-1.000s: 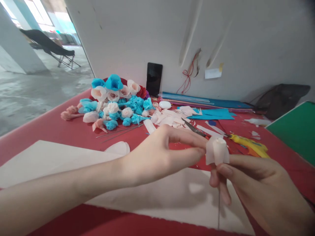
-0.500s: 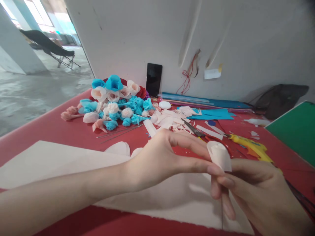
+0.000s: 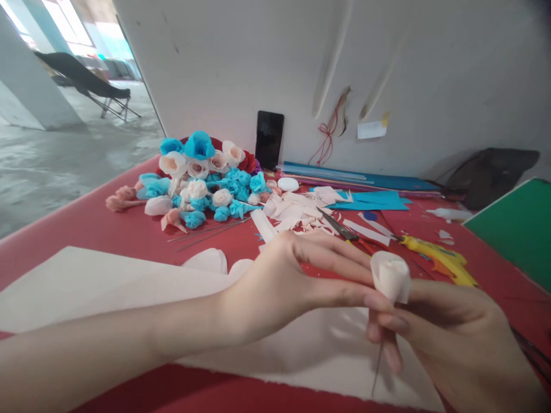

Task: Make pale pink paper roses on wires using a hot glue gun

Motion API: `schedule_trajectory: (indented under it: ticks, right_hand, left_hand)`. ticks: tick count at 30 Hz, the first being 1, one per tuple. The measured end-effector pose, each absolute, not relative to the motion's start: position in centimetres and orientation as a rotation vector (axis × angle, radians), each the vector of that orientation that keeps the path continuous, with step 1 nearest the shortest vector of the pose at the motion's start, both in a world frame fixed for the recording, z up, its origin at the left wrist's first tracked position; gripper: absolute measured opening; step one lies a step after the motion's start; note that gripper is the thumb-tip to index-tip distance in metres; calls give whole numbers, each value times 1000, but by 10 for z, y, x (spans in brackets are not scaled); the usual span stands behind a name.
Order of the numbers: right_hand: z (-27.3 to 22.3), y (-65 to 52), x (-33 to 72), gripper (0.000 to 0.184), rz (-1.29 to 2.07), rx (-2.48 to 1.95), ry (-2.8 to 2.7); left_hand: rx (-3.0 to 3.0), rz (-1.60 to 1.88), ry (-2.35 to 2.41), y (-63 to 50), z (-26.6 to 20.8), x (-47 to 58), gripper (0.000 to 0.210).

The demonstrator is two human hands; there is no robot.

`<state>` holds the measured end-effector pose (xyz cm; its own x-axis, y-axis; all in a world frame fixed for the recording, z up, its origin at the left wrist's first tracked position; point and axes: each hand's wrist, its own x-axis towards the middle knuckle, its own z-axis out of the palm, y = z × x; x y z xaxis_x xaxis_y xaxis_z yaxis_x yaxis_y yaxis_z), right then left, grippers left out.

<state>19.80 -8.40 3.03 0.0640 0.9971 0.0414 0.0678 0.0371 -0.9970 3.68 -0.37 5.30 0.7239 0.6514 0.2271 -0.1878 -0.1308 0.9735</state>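
A small cream paper flower (image 3: 391, 276) on a thin wire stem (image 3: 377, 370) is pinched between both hands at the right. My left hand (image 3: 297, 281) reaches across from the left, its thumb and fingers closed at the flower's base. From the right, my right hand (image 3: 447, 332) grips the same base, thumb and fingertips pressed against it. The stem hangs down below the fingers, slightly tilted. Beneath the hands lies a large cream paper sheet (image 3: 275, 358). Cut petal pieces (image 3: 206, 259) lie just beyond the left forearm.
Finished paper flowers (image 3: 200, 183) are heaped at the back left. Paper scraps (image 3: 297, 209), scissors (image 3: 338, 225) and a yellow glue gun (image 3: 443, 258) lie behind the hands. A phone (image 3: 269, 139) leans on the wall. A green board (image 3: 516, 229) stands at the right.
The flower has shifted slightly right and turned, its wire stem now slanting left at the bottom. Both hands have moved a little with it and keep their pinch.
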Motion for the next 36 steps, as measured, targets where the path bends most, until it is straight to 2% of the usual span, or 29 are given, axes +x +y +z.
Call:
schedule_trajectory:
  ticks: [4,9,17,20,26,30,36]
  right_hand:
    - [30,-82,198,20,1050,-1338,-1204]
    - [30,-81,198,23,1004,-1369,-1200]
    - [34,-82,195,4,1046,-1298,-1242]
    - [37,-82,197,7,887,-1378,-1320]
    - [43,-79,203,20,605,-1516,-1446]
    - [44,-79,203,16,709,-1457,-1434]
    - [40,-81,202,9,1057,-1324,-1282]
  left_hand:
    - [1569,790,362,-4,53,37,4]
    - [1605,828,305,-4,49,38,6]
    - [1607,833,270,-4,47,39,5]
    - [1621,794,282,-4,49,39,8]
    - [1627,643,341,-2,58,37,26]
    - [1618,635,354,-2,59,36,19]
    - [1608,750,318,-2,51,38,9]
